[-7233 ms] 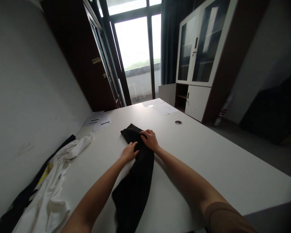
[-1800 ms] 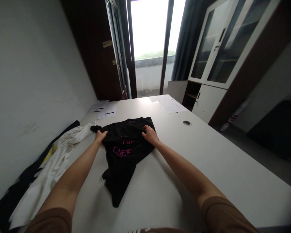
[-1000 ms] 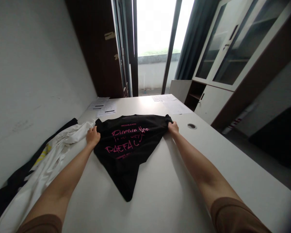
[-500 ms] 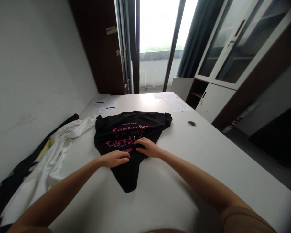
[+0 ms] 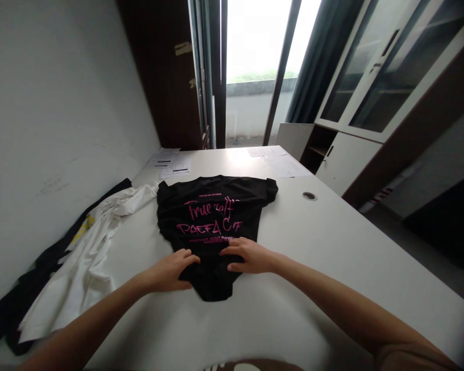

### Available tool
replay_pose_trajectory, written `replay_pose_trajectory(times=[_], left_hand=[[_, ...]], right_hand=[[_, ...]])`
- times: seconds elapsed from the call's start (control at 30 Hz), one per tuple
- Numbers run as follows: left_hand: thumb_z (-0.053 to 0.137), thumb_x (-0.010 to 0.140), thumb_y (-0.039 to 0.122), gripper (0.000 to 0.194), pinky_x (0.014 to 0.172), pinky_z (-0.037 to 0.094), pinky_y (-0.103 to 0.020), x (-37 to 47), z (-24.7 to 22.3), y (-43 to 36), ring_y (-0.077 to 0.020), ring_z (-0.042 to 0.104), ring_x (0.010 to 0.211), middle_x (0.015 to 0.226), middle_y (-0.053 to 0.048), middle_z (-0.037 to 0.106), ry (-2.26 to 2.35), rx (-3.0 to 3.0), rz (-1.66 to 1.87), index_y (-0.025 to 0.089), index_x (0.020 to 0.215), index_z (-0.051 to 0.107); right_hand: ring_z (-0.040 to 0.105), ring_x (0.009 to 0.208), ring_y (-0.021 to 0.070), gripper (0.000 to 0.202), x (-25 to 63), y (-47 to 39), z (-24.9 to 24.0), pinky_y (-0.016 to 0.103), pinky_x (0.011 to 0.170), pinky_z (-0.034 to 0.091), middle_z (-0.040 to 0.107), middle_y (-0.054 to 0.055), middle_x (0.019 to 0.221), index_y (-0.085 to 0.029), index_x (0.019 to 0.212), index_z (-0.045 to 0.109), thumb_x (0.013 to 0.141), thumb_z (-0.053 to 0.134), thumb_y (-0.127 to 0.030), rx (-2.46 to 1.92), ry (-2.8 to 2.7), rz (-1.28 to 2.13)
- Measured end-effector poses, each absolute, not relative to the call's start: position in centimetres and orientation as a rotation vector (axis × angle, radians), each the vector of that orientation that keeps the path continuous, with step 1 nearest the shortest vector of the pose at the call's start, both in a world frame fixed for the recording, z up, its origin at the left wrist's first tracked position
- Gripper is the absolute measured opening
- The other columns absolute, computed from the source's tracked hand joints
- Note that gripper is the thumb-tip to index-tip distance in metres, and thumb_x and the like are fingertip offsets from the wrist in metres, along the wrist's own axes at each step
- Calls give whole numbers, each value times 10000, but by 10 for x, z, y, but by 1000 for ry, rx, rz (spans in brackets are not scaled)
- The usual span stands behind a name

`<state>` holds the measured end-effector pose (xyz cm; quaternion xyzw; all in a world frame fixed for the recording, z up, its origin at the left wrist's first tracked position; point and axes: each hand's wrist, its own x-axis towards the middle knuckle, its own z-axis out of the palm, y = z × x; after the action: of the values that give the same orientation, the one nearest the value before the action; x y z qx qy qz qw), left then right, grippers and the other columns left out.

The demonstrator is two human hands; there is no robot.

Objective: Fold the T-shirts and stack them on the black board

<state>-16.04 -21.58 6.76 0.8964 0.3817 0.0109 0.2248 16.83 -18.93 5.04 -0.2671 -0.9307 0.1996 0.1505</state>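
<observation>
A black T-shirt (image 5: 209, 206) with pink lettering lies on the white table in front of me, its collar end away from me. Its near part narrows to a bunched, uneven end. My left hand (image 5: 174, 270) rests at the shirt's lower left edge, fingers over the cloth and thumb spread away from them. On the lower right, just under the print, lies my right hand (image 5: 251, 256), its thumb likewise apart from the fingers. Dark cloth shows in the gap between thumb and fingers on both sides.
Left of the shirt, a white garment (image 5: 77, 257) lies over dark clothing (image 5: 34, 281) along the wall. Sheets of paper (image 5: 176, 167) lie at the table's far left, more papers (image 5: 282, 164) at the far right. A round cable hole (image 5: 310, 196) is at right.
Both hands have come nearer to me and spread further apart. The shirt's middle has flattened and widened, so more of the pink lettering is legible.
</observation>
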Motion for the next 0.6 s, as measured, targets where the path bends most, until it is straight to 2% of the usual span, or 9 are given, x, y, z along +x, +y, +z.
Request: replay_pose_trajectory(times=[0.1,0.2,0.27,0.33,0.4,0.47,0.53,0.6], left_hand=[[652,865,237,222,1057,394,-463,-160,59,-224,-304,486,1223,1251,-91,562,1190,2656,155,250,1085,630],[623,844,161,188,1174,266,-503,-163,59,-231,-301,438,1311,1345,-77,546,1046,2732,191,239,1013,606],[646,794,155,189,1130,332,-461,-168,65,-236,-273,519,1196,1233,-70,604,968,2674,120,234,954,583],[644,778,171,166,1004,426,-398,-175,74,-241,-248,571,1047,1078,-61,639,981,2576,42,232,909,564],[624,777,184,166,907,450,-358,-181,83,-247,-241,588,985,1022,-53,649,1014,2491,-30,234,923,563],[601,752,169,193,867,443,-336,-187,90,-253,-237,602,964,1010,-39,659,1015,2441,-112,239,928,563],[573,702,138,205,829,437,-320,-191,94,-257,-232,613,925,959,-23,665,992,2414,-204,239,880,554],[539,668,117,207,816,435,-315,-195,95,-260,-225,622,880,903,-14,670,966,2395,-270,237,837,549]], right_hand=[[589,911,225,330,170,-201,55,376,874,472,614,65,977,-239,1100,742,849,758,-452,-771,-2726,580],[570,1082,263,177,176,-213,65,438,982,459,599,93,1146,-231,967,742,832,769,-341,-747,-2663,607],[502,1262,304,137,185,-222,75,498,1078,407,550,108,1340,-232,958,722,834,751,-284,-737,-2597,658],[464,1335,313,144,196,-232,84,547,1142,336,541,102,1400,-240,977,696,835,720,-237,-719,-2555,744],[536,1260,284,171,206,-242,91,564,1172,285,623,86,1285,-251,988,661,830,671,-188,-725,-2529,837],[614,1074,237,179,213,-252,93,544,1166,291,673,47,1080,-255,938,615,803,617,-137,-764,-2505,890],[605,893,203,176,218,-262,90,494,1101,366,641,16,909,-252,840,547,753,576,-101,-820,-2473,882],[554,798,195,190,222,-271,84,444,990,431,583,4,813,-251,771,469,709,559,-97,-870,-2450,841]])
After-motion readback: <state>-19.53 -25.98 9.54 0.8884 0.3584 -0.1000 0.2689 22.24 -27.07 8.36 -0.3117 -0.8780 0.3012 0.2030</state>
